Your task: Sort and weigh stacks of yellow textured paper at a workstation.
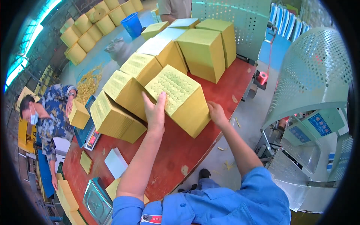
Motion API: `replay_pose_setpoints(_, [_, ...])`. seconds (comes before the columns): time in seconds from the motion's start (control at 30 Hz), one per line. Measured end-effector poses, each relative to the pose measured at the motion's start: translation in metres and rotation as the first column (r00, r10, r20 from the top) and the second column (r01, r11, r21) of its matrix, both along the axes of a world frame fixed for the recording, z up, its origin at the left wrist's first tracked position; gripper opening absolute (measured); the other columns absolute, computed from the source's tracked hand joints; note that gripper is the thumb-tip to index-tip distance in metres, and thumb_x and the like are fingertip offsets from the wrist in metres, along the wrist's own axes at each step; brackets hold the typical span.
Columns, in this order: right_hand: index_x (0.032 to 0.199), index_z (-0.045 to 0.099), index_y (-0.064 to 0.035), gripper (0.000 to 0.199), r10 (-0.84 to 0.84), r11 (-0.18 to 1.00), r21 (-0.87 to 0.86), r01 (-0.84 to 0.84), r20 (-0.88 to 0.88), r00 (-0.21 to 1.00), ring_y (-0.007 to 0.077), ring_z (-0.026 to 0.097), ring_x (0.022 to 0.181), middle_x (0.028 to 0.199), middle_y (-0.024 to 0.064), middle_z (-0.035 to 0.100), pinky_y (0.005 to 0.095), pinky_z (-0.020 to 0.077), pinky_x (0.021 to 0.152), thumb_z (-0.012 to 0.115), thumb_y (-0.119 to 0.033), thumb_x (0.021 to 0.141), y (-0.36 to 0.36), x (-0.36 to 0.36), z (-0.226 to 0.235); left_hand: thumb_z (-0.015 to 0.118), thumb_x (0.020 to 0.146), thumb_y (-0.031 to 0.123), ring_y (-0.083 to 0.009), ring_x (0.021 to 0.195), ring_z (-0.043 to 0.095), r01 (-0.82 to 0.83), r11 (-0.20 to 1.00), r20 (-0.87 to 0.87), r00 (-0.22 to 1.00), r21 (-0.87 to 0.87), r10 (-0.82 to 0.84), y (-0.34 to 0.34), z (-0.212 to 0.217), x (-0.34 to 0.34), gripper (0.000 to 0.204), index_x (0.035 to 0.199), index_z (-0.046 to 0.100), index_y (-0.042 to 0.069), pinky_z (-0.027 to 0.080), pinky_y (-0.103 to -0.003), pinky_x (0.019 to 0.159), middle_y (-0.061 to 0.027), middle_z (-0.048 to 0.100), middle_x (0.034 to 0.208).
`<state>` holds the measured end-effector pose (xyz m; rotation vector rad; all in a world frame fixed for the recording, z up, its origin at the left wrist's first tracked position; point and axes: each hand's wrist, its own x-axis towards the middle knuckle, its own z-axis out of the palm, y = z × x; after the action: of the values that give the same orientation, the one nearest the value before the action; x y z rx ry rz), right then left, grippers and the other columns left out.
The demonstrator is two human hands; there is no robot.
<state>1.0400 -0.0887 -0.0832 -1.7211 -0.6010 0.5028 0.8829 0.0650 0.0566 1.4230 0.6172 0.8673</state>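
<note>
Between my two hands is a thick block of yellow paper sheets (187, 112), its top cut with rows of scalloped marks. My left hand (154, 114) presses on its near left side, thumb up along the top edge. At the right side, my right hand (217, 113) grips the block with bent fingers. The block's underside is hidden, so I cannot tell whether it rests on the red table (168, 157). Close by on the left stands a row of similar paper blocks (120, 123). Plain-sided taller blocks (202, 52) stand behind.
At the left a masked co-worker (56, 108) has a hand on a small yellow block (78, 114) by a digital scale (90, 138). A metal tray-like scale (98, 202) and white sheets (116, 162) lie near me. A perforated metal machine guard (315, 71) rises at right.
</note>
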Motion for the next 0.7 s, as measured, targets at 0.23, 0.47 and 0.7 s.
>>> replay_pose_setpoints(0.23, [0.100, 0.063, -0.0044, 0.027, -0.103, 0.977, 0.215, 0.010, 0.428, 0.898, 0.0225, 0.062, 0.079, 0.090, 0.0103, 0.061, 0.0342, 0.0510, 0.069, 0.062, 0.008, 0.076, -0.066, -0.109, 0.011, 0.061, 0.079, 0.007, -0.0389, 0.143, 0.030, 0.583, 0.285, -0.538, 0.812, 0.761, -0.225, 0.023, 0.046, -0.021, 0.066, 0.141, 0.043, 0.000, 0.026, -0.048, 0.117, -0.0232, 0.035, 0.151])
replay_pose_setpoints(0.47, [0.099, 0.065, -0.0025, 0.017, 0.097, 0.977, 0.152, -0.152, 0.320, 0.942, 0.0334, 0.066, 0.082, 0.089, 0.0145, 0.064, 0.0391, 0.0543, 0.070, 0.066, -0.003, 0.082, -0.026, -0.132, 0.007, 0.073, 0.072, 0.016, -0.0407, 0.142, 0.031, 0.701, -0.013, -0.699, 0.709, 0.713, -0.094, 0.017, 0.068, -0.026, 0.074, 0.142, 0.047, 0.012, 0.024, -0.056, 0.115, -0.0170, 0.037, 0.152])
replay_pose_setpoints(0.7, [0.094, 0.066, -0.0020, 0.011, -0.038, 0.977, 0.207, -0.046, 0.383, 0.923, 0.0318, 0.066, 0.077, 0.083, 0.0158, 0.064, 0.0370, 0.0535, 0.067, 0.064, 0.000, 0.083, 0.007, -0.079, -0.002, 0.081, 0.071, 0.028, -0.0359, 0.139, 0.036, 0.494, -0.148, -0.498, 0.867, 0.857, 0.015, 0.042, 0.027, 0.041, 0.079, 0.141, 0.046, 0.019, 0.028, -0.058, 0.111, -0.0120, 0.040, 0.149])
